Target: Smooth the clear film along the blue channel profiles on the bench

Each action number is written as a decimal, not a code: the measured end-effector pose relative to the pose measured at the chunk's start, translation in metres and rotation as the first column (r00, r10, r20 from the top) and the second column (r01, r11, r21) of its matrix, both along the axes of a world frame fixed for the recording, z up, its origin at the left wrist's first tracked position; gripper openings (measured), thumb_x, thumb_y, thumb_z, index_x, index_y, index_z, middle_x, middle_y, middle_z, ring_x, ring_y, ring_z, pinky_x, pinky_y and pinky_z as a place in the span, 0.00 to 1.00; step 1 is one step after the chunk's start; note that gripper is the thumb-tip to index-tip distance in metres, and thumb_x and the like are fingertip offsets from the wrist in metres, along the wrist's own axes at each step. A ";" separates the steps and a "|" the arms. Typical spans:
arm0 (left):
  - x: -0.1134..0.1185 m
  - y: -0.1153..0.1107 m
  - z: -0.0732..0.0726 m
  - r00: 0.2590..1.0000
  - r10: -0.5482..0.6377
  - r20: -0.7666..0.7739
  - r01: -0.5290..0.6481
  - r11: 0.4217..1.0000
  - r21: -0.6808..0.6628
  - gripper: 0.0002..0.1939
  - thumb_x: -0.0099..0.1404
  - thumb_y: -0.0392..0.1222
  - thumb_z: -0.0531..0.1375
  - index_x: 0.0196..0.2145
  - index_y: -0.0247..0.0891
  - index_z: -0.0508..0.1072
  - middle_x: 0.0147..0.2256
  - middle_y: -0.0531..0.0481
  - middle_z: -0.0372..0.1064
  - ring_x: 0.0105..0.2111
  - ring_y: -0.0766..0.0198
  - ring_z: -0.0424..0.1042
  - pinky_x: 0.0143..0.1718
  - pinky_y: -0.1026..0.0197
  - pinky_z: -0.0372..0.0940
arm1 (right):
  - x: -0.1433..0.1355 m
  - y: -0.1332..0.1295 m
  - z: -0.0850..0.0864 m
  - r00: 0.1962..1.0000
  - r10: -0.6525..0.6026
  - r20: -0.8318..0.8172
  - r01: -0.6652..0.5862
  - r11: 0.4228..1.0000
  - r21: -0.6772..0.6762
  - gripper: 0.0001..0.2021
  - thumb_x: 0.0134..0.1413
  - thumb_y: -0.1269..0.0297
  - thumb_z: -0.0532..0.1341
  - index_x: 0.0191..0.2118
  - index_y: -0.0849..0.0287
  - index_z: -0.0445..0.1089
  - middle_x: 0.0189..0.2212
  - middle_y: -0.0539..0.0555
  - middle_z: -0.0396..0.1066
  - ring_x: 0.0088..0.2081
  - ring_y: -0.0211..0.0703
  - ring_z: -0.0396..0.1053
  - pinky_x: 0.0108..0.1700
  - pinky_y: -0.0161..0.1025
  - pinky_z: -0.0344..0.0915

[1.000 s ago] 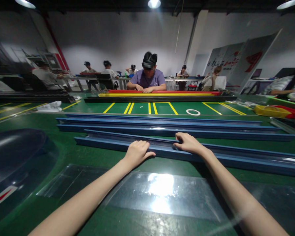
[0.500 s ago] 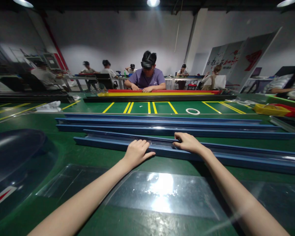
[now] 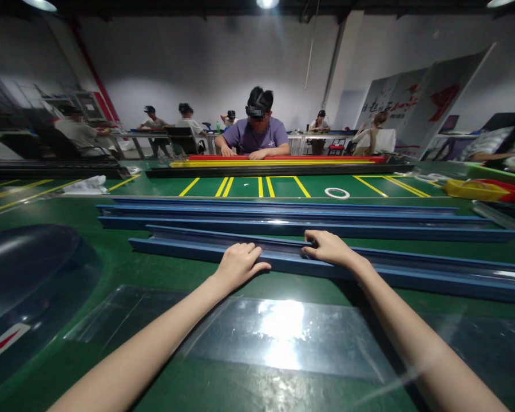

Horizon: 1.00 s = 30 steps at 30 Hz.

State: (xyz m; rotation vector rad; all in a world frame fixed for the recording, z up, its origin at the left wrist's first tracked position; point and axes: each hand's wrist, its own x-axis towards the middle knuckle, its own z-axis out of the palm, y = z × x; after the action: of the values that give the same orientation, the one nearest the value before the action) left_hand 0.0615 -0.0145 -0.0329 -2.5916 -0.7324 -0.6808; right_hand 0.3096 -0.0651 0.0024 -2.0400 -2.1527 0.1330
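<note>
A long blue U-shaped channel (image 3: 180,247) lies at a slight slant across the green table, its open side up. My left hand (image 3: 239,264) is closed over its near wall, fingers reaching inside and the thumb stretched along the outer face. To the right, my right hand (image 3: 328,247) grips the same channel, with its fingers curled over toward the far wall and the thumb inside. The fingertips of both hands are partly hidden. Just beyond, more blue channels (image 3: 352,230) lie side by side, apart from my hands.
Clear plastic sheet (image 3: 326,337) lies under my forearms. At left sits a large dark blue, glossy object (image 3: 30,274). Farther off are a white ring (image 3: 337,193), black, yellow (image 3: 278,164) and red strips, and a yellow tray (image 3: 472,190). A person in purple (image 3: 261,134) works opposite.
</note>
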 end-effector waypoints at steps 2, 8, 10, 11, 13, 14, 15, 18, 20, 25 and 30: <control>0.000 0.000 0.000 1.000 -0.003 0.002 0.003 1.000 0.006 0.23 0.60 0.59 0.46 0.26 0.37 0.65 0.24 0.51 0.64 0.25 0.64 0.64 0.27 0.63 0.52 | 0.000 0.000 0.000 1.000 -0.003 0.001 0.003 1.000 -0.001 0.08 0.45 0.57 0.54 0.29 0.56 0.61 0.30 0.52 0.69 0.29 0.40 0.63 0.26 0.32 0.50; 0.000 -0.002 -0.003 1.000 0.001 0.027 -0.003 0.999 0.049 0.22 0.61 0.58 0.47 0.26 0.36 0.65 0.24 0.51 0.65 0.26 0.64 0.63 0.26 0.62 0.51 | 0.000 0.000 0.000 1.000 -0.010 0.001 0.010 1.000 0.007 0.09 0.45 0.57 0.54 0.30 0.56 0.61 0.31 0.52 0.69 0.29 0.40 0.63 0.26 0.32 0.50; 0.000 -0.003 -0.002 1.000 0.002 0.028 -0.003 0.998 0.055 0.21 0.61 0.58 0.48 0.26 0.36 0.65 0.25 0.50 0.65 0.26 0.64 0.64 0.26 0.62 0.50 | 0.000 0.000 0.000 1.000 -0.007 0.002 0.007 1.000 0.006 0.08 0.45 0.58 0.54 0.30 0.56 0.61 0.31 0.52 0.69 0.30 0.41 0.63 0.27 0.32 0.50; 0.000 -0.003 -0.002 1.000 0.001 0.026 -0.002 0.998 0.055 0.21 0.61 0.58 0.48 0.27 0.36 0.66 0.25 0.50 0.65 0.26 0.63 0.64 0.27 0.61 0.50 | 0.000 0.000 0.000 1.000 -0.006 0.002 0.006 1.000 0.006 0.08 0.45 0.58 0.54 0.30 0.56 0.61 0.31 0.52 0.69 0.30 0.41 0.63 0.27 0.32 0.50; 0.000 -0.004 -0.001 1.000 -0.003 0.025 0.001 0.999 0.052 0.21 0.61 0.57 0.48 0.27 0.36 0.66 0.25 0.50 0.65 0.27 0.63 0.64 0.27 0.61 0.51 | 0.000 0.000 -0.001 1.000 -0.006 0.004 0.006 1.000 0.004 0.08 0.45 0.58 0.54 0.30 0.56 0.61 0.31 0.52 0.69 0.30 0.41 0.63 0.27 0.32 0.50; 0.001 -0.004 -0.001 1.000 -0.004 0.027 0.003 0.999 0.050 0.21 0.61 0.57 0.48 0.27 0.36 0.66 0.26 0.49 0.66 0.27 0.63 0.64 0.27 0.61 0.51 | 0.000 0.000 -0.001 1.000 -0.006 0.004 0.006 1.000 0.004 0.08 0.45 0.58 0.54 0.30 0.56 0.61 0.31 0.52 0.69 0.30 0.41 0.63 0.27 0.32 0.50; 0.001 -0.004 -0.001 1.000 -0.006 0.028 0.004 0.999 0.049 0.21 0.61 0.57 0.48 0.28 0.36 0.66 0.26 0.49 0.66 0.27 0.63 0.64 0.27 0.61 0.51 | 0.000 0.000 -0.001 1.000 -0.005 0.004 0.005 1.000 0.004 0.08 0.45 0.58 0.54 0.30 0.56 0.61 0.31 0.52 0.69 0.30 0.41 0.64 0.27 0.32 0.50; 0.000 -0.004 -0.001 1.000 -0.006 0.031 0.005 0.999 0.053 0.21 0.61 0.57 0.48 0.28 0.36 0.67 0.26 0.49 0.66 0.27 0.63 0.64 0.27 0.61 0.51 | 0.000 0.000 -0.001 1.000 0.000 0.003 0.000 1.000 0.008 0.08 0.45 0.58 0.53 0.30 0.56 0.61 0.31 0.52 0.69 0.31 0.41 0.64 0.27 0.32 0.50; 0.000 -0.003 -0.002 0.999 -0.006 0.033 0.004 0.998 0.055 0.21 0.61 0.57 0.48 0.28 0.36 0.67 0.25 0.50 0.66 0.26 0.63 0.64 0.27 0.61 0.51 | 0.000 0.000 -0.001 1.000 0.001 0.001 -0.001 1.000 0.011 0.08 0.45 0.58 0.53 0.30 0.56 0.61 0.32 0.52 0.69 0.31 0.42 0.64 0.27 0.32 0.51; 0.000 -0.001 -0.003 0.999 -0.016 0.029 0.014 0.999 0.049 0.22 0.61 0.58 0.46 0.27 0.36 0.66 0.24 0.51 0.65 0.24 0.64 0.63 0.26 0.62 0.51 | 0.000 -0.001 0.000 1.000 -0.006 -0.003 0.006 1.000 -0.001 0.08 0.45 0.57 0.54 0.30 0.56 0.61 0.31 0.52 0.69 0.31 0.42 0.64 0.27 0.32 0.51; 0.000 0.000 -0.003 0.999 -0.022 0.033 0.020 0.999 0.038 0.22 0.61 0.58 0.46 0.27 0.37 0.66 0.24 0.51 0.65 0.24 0.64 0.63 0.26 0.62 0.51 | 0.000 -0.001 0.000 1.000 0.000 -0.006 0.000 1.000 0.003 0.09 0.45 0.57 0.54 0.30 0.56 0.61 0.32 0.52 0.69 0.31 0.42 0.64 0.28 0.33 0.51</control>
State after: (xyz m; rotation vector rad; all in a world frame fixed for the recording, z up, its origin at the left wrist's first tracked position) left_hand 0.0613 -0.0148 -0.0359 -2.5631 -0.6965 -0.7383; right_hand 0.3095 -0.0660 0.0029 -2.0356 -2.1482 0.1354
